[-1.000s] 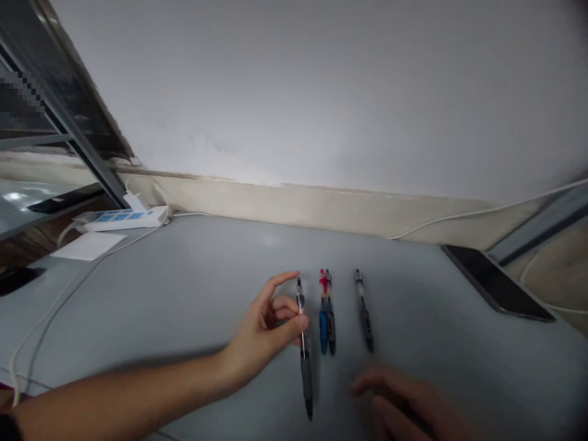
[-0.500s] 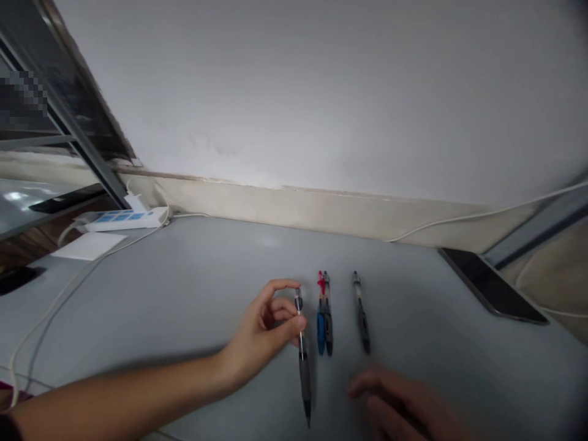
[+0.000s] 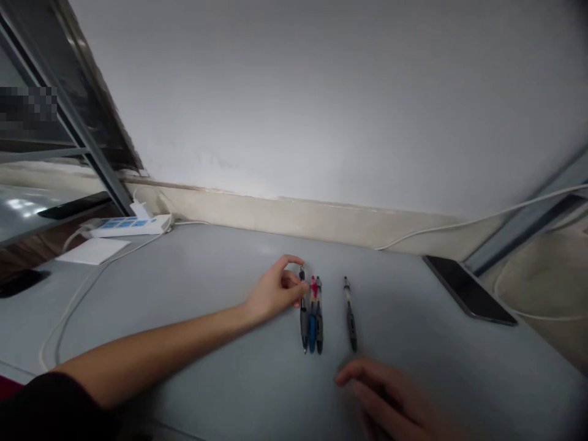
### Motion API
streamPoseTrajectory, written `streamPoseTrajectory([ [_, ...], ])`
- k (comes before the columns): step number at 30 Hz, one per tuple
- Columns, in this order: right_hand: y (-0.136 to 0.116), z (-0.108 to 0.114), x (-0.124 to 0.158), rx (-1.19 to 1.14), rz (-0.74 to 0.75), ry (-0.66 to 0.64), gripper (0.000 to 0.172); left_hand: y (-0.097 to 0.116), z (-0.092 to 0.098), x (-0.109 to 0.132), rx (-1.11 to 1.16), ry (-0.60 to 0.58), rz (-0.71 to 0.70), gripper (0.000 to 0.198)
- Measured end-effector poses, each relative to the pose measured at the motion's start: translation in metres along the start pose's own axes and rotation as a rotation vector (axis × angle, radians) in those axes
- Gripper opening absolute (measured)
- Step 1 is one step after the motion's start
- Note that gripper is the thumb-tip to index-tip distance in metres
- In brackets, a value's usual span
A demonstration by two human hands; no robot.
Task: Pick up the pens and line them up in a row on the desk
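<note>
My left hand [image 3: 280, 286] grips a dark-gripped clear pen [image 3: 304, 321], thumb on its barrel and index finger at its top end. Close beside it on the right lie a pen with a blue grip and red top [image 3: 312, 331] and a pen with a dark grip [image 3: 320, 324], side by side. A further dark-gripped pen [image 3: 350, 315] lies apart to their right. Below that pen, my right hand [image 3: 386, 395] hovers with its fingers loosely curled apart and nothing visible in them; its lower part is in shadow and blurred.
The pens lie on a grey table [image 3: 220, 269] against a wall. At the back left are a white power strip [image 3: 131, 226], a white card-like item [image 3: 94, 251] and a trailing cable [image 3: 80, 300]. A dark phone-like slab [image 3: 468, 288] lies at the right.
My left hand has carried its pen away from me, to beside the blue-and-red pen, roughly in line with it. My right hand stays low near the separate pen. The view has shifted slightly.
</note>
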State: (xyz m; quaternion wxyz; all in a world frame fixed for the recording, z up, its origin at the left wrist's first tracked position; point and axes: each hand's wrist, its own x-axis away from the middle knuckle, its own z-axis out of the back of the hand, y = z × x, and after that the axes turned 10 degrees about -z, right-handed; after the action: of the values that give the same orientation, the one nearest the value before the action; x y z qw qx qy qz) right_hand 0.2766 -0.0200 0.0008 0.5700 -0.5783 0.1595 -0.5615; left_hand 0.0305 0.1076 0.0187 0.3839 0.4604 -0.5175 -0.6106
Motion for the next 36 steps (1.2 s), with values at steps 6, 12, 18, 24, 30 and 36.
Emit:
streamPoseTrajectory([
  [6,-0.004,0.002,0.002,0.030,-0.015,0.013,0.044,-0.005,-0.005,-0.022,-0.165,-0.040,0.045,0.046],
  [12,-0.008,0.001,0.003,0.063,0.031,0.018,0.038,-0.008,-0.006,-0.017,-0.271,-0.063,0.075,0.044],
  [18,-0.014,0.011,0.004,0.240,0.212,0.166,0.033,0.009,-0.001,0.018,-0.294,-0.109,0.001,0.034],
  [24,-0.016,0.028,-0.003,0.659,0.486,0.474,0.031,0.020,-0.006,0.087,-0.376,-0.337,-0.128,0.027],
  [30,-0.004,0.031,-0.021,1.077,0.704,0.531,0.059,0.009,-0.008,0.108,-0.392,-0.501,-0.298,0.026],
  [36,-0.006,0.033,-0.027,1.247,0.852,0.511,0.042,-0.019,-0.002,0.110,-0.299,-0.595,-0.401,0.012],
])
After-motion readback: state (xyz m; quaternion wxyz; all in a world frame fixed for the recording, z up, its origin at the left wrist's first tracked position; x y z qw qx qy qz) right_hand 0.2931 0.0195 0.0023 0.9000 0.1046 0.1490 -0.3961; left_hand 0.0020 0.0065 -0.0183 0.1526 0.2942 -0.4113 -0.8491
